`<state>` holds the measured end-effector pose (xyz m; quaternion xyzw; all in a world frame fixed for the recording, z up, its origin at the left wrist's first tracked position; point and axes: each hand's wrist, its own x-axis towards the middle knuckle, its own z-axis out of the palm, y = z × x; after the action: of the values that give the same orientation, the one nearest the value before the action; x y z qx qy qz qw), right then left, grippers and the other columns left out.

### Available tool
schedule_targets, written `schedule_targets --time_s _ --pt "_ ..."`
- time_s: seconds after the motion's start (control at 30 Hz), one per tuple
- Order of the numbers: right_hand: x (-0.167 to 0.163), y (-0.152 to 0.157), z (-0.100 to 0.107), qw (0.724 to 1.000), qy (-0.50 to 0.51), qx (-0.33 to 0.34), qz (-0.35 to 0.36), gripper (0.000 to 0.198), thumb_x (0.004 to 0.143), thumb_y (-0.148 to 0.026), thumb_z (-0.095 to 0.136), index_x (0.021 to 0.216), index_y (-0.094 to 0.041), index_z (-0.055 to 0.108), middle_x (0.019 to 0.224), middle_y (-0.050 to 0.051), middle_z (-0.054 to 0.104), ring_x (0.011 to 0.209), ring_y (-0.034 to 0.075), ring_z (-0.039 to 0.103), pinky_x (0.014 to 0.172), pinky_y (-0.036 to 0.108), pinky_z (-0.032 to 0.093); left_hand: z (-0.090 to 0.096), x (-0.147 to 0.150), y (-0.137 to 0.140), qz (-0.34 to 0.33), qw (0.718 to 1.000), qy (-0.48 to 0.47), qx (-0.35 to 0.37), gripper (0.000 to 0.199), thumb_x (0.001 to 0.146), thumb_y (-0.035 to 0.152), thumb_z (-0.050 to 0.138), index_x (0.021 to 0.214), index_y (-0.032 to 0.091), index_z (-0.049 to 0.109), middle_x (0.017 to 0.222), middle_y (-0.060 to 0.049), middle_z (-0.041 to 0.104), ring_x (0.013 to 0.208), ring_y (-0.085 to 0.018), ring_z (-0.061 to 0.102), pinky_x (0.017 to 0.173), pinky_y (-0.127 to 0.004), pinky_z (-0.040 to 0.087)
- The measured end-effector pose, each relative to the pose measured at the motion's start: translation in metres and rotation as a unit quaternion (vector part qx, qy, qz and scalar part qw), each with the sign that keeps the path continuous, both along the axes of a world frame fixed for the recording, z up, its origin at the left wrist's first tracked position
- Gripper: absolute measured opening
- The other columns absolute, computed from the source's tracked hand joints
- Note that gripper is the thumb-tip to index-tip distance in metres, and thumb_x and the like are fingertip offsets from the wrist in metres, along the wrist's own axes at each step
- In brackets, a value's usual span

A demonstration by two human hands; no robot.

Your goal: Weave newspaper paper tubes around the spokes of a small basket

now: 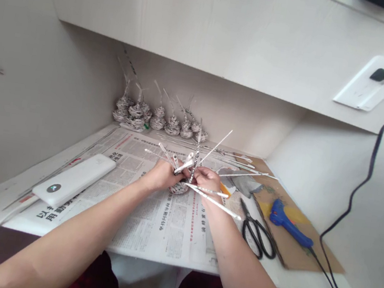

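Both hands work on a small round piece woven from rolled newspaper point(178, 188), near the middle of the desk. Several paper tubes point(214, 201) stick out from it in many directions. My left hand point(162, 176) is closed around its left side, fingers partly hidden behind the tubes. On the opposite side my right hand point(206, 179) pinches at the base of the tubes, close to an upright printed one. The fingertips of both hands meet near the top of the woven piece, and the exact tube each holds is hard to see.
Newspaper point(132, 154) covers the desk. Several woven gourd-shaped pieces point(158, 119) line the back wall. Loose paper tubes point(212, 154) lie behind my hands. Black scissors point(257, 231) and a blue glue gun point(288, 226) on cardboard point(290, 259) are at right; a white power bank point(77, 177) is left.
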<state>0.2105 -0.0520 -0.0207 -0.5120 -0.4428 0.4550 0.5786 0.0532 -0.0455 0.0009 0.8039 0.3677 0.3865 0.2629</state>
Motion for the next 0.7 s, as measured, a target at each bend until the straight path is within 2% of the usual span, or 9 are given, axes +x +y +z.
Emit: schedule_targets --time_s 0.2,0.37,0.47,0.6,0.7 --pt "0.0 0.004 -0.002 1.0 -0.015 -0.012 -0.025 0.032 0.056 -0.045 0.075 0.071 -0.017 0.068 0.055 0.0 0.064 0.047 0.015 0.057 0.044 0.025 0.044 0.004 0.003 -0.004 0.033 0.999 -0.011 -0.02 0.016 0.075 0.017 0.057 0.085 0.021 0.069 0.086 -0.001 0.073 0.082 -0.018 0.067 0.08 -0.028 0.05" --pt "0.002 0.002 0.001 0.992 -0.116 0.045 0.001 0.031 0.063 -0.046 0.071 0.072 -0.017 0.07 0.064 0.002 0.069 0.062 0.018 0.063 0.053 0.024 0.047 0.0 0.006 -0.003 0.083 0.996 -0.023 -0.012 0.02 0.072 0.02 0.062 0.093 0.02 0.063 0.082 0.0 0.071 0.077 -0.018 0.066 0.074 -0.027 0.049" --pt "0.002 -0.001 0.005 0.988 -0.135 0.069 0.022 0.032 0.068 -0.048 0.068 0.076 -0.018 0.069 0.068 0.003 0.071 0.064 0.018 0.065 0.056 0.025 0.048 -0.001 0.006 -0.002 0.114 0.993 -0.033 -0.028 0.024 0.071 0.02 0.063 0.095 0.02 0.062 0.079 0.0 0.07 0.074 -0.017 0.065 0.072 -0.027 0.049" --pt "0.001 -0.009 0.012 0.989 -0.13 0.065 0.023 0.035 0.072 -0.055 0.065 0.081 -0.021 0.063 0.063 0.001 0.068 0.056 0.016 0.062 0.052 0.025 0.047 0.0 0.006 0.0 0.111 0.989 -0.059 -0.082 0.023 0.07 0.023 0.065 0.092 0.018 0.064 0.079 -0.001 0.071 0.073 -0.017 0.065 0.07 -0.027 0.049" --pt "0.001 -0.018 0.021 0.99 -0.115 0.06 0.052 0.036 0.077 -0.058 0.061 0.084 -0.024 0.058 0.062 -0.002 0.066 0.055 0.015 0.061 0.051 0.024 0.047 0.0 0.005 0.002 0.092 0.985 -0.086 -0.122 0.023 0.068 0.026 0.066 0.088 0.016 0.066 0.075 -0.002 0.07 0.07 -0.018 0.065 0.066 -0.027 0.05"
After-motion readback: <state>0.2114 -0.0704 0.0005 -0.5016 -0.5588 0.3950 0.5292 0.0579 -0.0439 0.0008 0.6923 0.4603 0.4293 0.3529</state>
